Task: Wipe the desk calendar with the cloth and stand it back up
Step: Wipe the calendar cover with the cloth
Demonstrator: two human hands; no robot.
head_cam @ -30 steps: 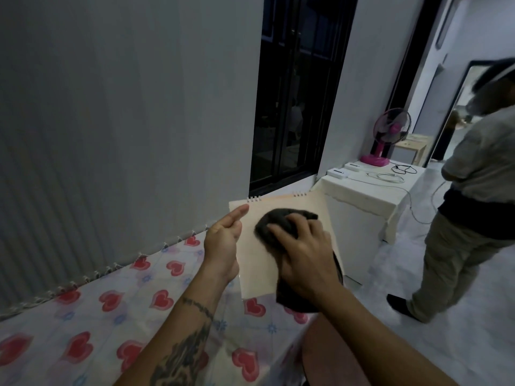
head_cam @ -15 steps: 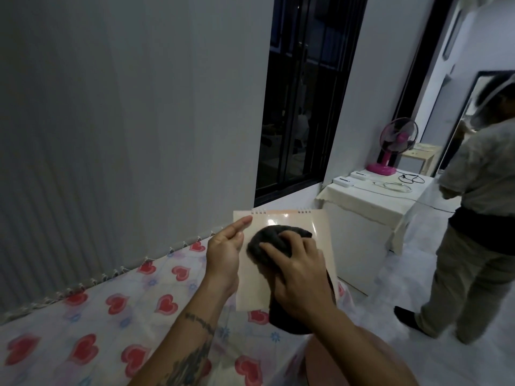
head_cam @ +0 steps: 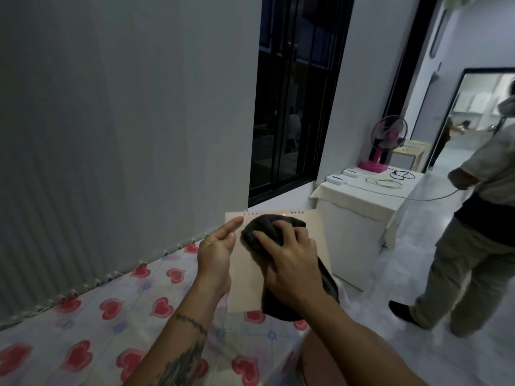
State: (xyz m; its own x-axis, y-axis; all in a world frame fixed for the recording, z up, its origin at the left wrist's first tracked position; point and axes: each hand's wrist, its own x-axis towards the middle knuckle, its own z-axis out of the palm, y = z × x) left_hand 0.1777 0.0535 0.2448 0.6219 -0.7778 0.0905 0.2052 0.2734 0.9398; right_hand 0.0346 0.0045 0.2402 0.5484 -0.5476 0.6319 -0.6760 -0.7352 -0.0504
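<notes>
so the desk calendar [head_cam: 248, 263] is held up off the heart-print tablecloth [head_cam: 117, 310], tilted back toward the person, with its spiral binding on the edge away from them. its long axis runs from the near bottom edge up to that binding, so the wipe strokes probably want to travel along that line.

relative to the calendar: the left hand [head_cam: 216, 253] is on its left edge, fingers nearly straight and flat with the index tip pointing up near the top-left corner. it looks more like bracing than gripping, and i honestly can't tell whether a thumb is hooked behind the card. the right hand [head_cam: 292, 263] sits right on the calendar's face, fingers curled down over the dark cloth [head_cam: 259, 232], pressing it against the upper half near the binding. the rest of the cloth hangs off the lower right corner.

the right hand is clearly the one doing the wiping, and my guess is the lower left of the face gets covered next.

hard to see: the calendar's right side and bottom right are covered by hand and cloth, the back and the stand fold aren't visible at all, and the dim light means no print reads on the page.
</notes>
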